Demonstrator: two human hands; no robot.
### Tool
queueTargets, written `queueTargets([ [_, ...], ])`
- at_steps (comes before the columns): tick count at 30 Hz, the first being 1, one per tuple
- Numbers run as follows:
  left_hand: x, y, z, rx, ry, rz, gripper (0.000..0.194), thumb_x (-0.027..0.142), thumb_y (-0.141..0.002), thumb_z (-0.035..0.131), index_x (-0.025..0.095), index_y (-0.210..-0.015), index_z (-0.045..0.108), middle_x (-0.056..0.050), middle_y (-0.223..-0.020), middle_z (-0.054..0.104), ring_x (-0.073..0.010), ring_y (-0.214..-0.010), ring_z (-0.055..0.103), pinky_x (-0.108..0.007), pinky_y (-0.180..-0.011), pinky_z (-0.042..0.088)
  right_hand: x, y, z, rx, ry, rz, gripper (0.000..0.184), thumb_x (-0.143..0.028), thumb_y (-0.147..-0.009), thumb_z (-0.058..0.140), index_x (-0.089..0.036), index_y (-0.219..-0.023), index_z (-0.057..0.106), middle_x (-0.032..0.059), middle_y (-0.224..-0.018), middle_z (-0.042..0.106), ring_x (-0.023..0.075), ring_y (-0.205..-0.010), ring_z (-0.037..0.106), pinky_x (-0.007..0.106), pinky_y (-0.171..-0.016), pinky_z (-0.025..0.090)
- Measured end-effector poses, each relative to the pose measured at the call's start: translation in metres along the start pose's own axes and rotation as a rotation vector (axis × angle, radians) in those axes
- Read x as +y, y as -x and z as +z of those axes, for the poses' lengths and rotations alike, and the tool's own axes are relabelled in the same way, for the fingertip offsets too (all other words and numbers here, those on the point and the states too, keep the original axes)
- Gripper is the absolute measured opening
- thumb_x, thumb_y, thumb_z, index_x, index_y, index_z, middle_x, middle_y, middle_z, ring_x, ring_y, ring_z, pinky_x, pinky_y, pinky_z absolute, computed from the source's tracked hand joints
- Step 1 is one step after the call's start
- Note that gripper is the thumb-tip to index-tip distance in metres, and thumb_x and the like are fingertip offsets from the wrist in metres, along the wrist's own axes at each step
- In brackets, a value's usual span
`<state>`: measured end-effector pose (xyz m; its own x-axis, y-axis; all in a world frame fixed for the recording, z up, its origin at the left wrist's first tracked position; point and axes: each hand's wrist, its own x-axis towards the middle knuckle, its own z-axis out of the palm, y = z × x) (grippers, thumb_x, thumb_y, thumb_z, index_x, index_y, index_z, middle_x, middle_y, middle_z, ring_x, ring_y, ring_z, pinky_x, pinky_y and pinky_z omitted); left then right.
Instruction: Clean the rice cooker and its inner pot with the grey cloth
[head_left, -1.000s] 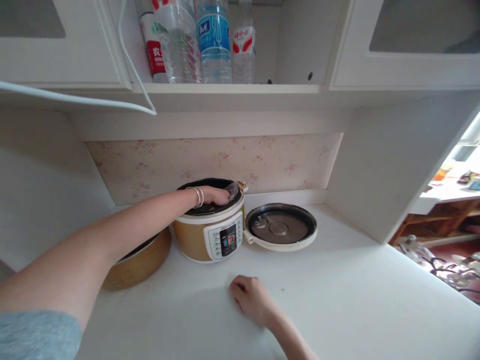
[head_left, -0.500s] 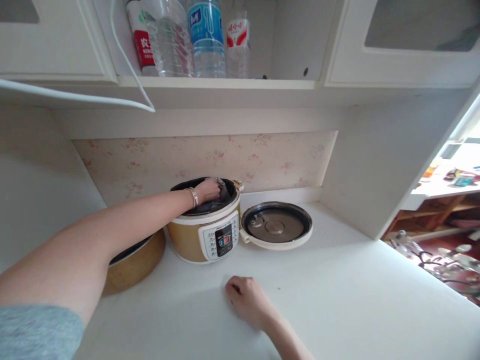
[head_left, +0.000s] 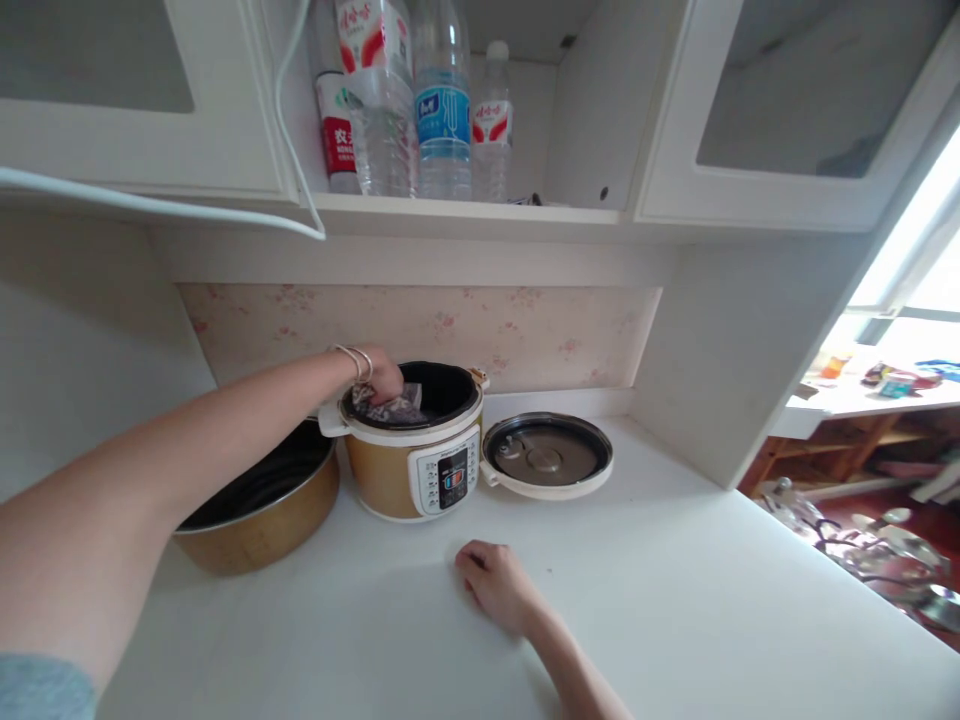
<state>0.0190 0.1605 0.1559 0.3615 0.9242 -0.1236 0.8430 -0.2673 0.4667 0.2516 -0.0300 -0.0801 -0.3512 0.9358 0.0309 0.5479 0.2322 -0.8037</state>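
Under left fingers (head_left: 386,388), patterned cloth (head_left: 407,404)

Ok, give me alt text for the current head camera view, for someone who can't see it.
A person's left hand holds a cloth in the mouth of an open cooker; the right hand rests curled on a white counter. A lid lies right of the cooker, a gold pot stands left of it, and bottles stand in the cabinet above.
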Motion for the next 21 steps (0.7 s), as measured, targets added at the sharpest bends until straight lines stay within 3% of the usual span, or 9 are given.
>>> queueTargets([
  [3, 0.01, 0.029, -0.014, -0.242, 0.04, -0.155, 0.033, 0.01, -0.053, 0.062, 0.013, -0.084, 0.071, -0.007, -0.073, 0.071, -0.0266, -0.082, 0.065, -0.035, -0.073, 0.051, 0.001, 0.001, 0.003, 0.026, 0.0, 0.007, 0.03, -0.032, -0.087, 0.042, -0.017, -0.073, 0.064, -0.0012, -0.06, 0.06, 0.01, -0.057, 0.051, 0.02, -0.055, 0.031],
  [5, 0.017, 0.048, -0.018, -0.297, 0.181, -0.153, 0.039, 0.01, -0.055, 0.059, 0.018, -0.093, 0.069, -0.006, -0.084, 0.072, -0.0253, -0.083, 0.065, -0.034, -0.071, 0.052, 0.0, 0.003, 0.005, 0.043, 0.013, 0.012, 0.031, -0.033, -0.088, 0.042, -0.016, -0.075, 0.065, -0.0008, -0.061, 0.06, 0.0104, -0.058, 0.051, 0.02, -0.055, 0.031],
  [9, 0.036, 0.077, -0.018, -0.171, 0.648, 0.037, 0.044, 0.012, -0.066, 0.057, 0.02, -0.109, 0.062, -0.007, -0.1, 0.07, -0.0217, -0.089, 0.065, -0.032, -0.076, 0.051, -0.006, 0.007, 0.007, 0.094, 0.069, 0.008, 0.032, -0.032, -0.09, 0.039, -0.017, -0.078, 0.065, -0.0001, -0.064, 0.062, 0.0112, -0.061, 0.054, 0.02, -0.056, 0.031],
  [13, 0.067, 0.097, -0.011, 0.015, 0.918, 0.219, 0.041, 0.013, -0.077, 0.052, 0.02, -0.117, 0.054, -0.008, -0.1, 0.068, -0.0193, -0.085, 0.066, -0.036, -0.08, 0.051, -0.016, 0.011, 0.009, 0.147, 0.156, 0.015, 0.032, -0.03, -0.09, 0.039, -0.018, -0.078, 0.066, 0.0019, -0.071, 0.066, 0.0124, -0.067, 0.057, 0.02, -0.059, 0.032],
  [17, 0.11, 0.111, 0.008, -0.02, 1.138, 0.338, 0.042, 0.011, -0.08, 0.051, 0.024, -0.12, 0.05, -0.003, -0.096, 0.068, -0.0156, -0.077, 0.066, -0.034, -0.077, 0.052, -0.021, 0.013, 0.012, 0.171, 0.233, 0.044, 0.032, -0.029, -0.091, 0.039, -0.018, -0.081, 0.068, 0.0035, -0.077, 0.069, 0.0128, -0.07, 0.059, 0.02, -0.062, 0.033],
  [21, 0.149, 0.118, 0.057, -0.179, 1.322, 0.354, 0.046, 0.009, -0.077, 0.053, 0.024, -0.12, 0.049, -0.005, -0.097, 0.066, -0.0148, -0.072, 0.065, -0.031, -0.071, 0.052, -0.027, 0.015, 0.015, 0.185, 0.28, 0.048, 0.031, -0.027, -0.091, 0.04, -0.019, -0.084, 0.069, 0.0045, -0.082, 0.07, 0.0143, -0.077, 0.061, 0.02, -0.067, 0.036],
])
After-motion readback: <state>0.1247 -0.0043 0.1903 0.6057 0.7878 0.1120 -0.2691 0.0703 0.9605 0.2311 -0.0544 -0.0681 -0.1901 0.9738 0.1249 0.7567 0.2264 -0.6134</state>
